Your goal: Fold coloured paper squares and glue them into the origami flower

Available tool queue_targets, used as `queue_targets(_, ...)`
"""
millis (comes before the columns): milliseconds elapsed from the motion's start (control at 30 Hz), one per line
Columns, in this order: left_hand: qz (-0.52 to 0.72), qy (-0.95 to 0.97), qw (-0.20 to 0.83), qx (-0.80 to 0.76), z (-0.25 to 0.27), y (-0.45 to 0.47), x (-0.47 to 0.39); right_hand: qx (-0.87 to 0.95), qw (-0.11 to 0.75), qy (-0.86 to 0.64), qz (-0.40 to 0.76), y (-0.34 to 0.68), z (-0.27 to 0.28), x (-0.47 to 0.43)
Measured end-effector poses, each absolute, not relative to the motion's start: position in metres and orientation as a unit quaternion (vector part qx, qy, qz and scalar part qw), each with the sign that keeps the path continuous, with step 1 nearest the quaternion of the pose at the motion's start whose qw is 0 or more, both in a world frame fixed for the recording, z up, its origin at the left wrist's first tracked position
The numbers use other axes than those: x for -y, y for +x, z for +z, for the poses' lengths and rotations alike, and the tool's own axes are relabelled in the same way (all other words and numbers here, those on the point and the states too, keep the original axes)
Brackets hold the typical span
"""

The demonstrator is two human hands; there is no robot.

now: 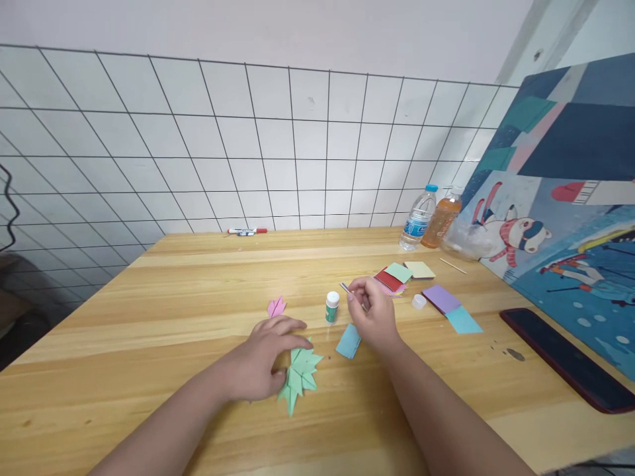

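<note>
A green folded-paper piece with several points [300, 371] lies flat on the table. My left hand [262, 357] is over its left side, fingers apart, with thumb and fingertips at its edge; whether they press on it I cannot tell. My right hand [373, 314] is closed on a thin stick-like tool [344, 287], whose pale tip points up and left; the rest is hidden in the fingers. Between my hands stands an upright small bottle with a white cap and green label [332, 309]. A blue folded paper [348, 342] lies just below my right hand, and a pink folded-paper piece [276, 306] beyond my left.
Coloured paper squares [391, 277], a cream stack [419, 270] and purple and blue sheets [441, 299] lie to the right. Nearby are a small white cap [419, 301], a thin stick [453, 266] and a phone [565, 357]. Two drink bottles [419, 218] and markers [247, 231] stand or lie farther back.
</note>
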State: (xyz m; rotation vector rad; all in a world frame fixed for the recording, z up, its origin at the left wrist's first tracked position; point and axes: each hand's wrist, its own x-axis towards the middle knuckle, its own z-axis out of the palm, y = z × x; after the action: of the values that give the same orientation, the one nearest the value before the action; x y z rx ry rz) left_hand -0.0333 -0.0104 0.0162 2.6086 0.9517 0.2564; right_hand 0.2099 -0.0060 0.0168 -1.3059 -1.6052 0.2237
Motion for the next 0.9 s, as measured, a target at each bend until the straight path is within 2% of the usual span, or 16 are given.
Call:
queue_targets(67,0.095,0.912,0.161,-0.364,0.016,-0.034,0.009,0.725,0.468,-0.496,0.094,0.201,0.019,0.015)
queue_targets(200,0.133,0.896,0.121,-0.406,0.013,-0.034,0.005,0.824,0.335,-0.441,0.122,0.185,0.025,0.028)
queue_targets(400,0.191,0.88,0.116,-0.418,0.008,-0.031,-0.001,0.865,0.201,-0.43,0.161,0.175,0.025,0.031)
queue_targets(500,0.234,0.847,0.128,-0.46,0.008,-0.04,-0.013,0.864,0.174,-0.444,0.16,0.171,0.019,0.03)
queue_targets(600,0.246,0.793,0.095,-0.549,0.003,-0.053,-0.029,0.854,0.16,-0.473,0.148,0.165,0.011,0.027)
queue_targets(700,0.23,0.769,0.061,-0.593,-0.005,-0.06,-0.041,0.852,0.138,-0.488,0.127,0.16,0.005,0.024)
queue_targets(800,0.191,0.771,0.069,-0.604,-0.01,-0.057,-0.045,0.846,0.119,-0.507,0.112,0.159,0.003,0.023)
queue_targets(900,0.179,0.765,0.075,-0.614,-0.009,-0.053,-0.043,0.827,0.125,-0.528,0.147,0.164,0.005,0.024)
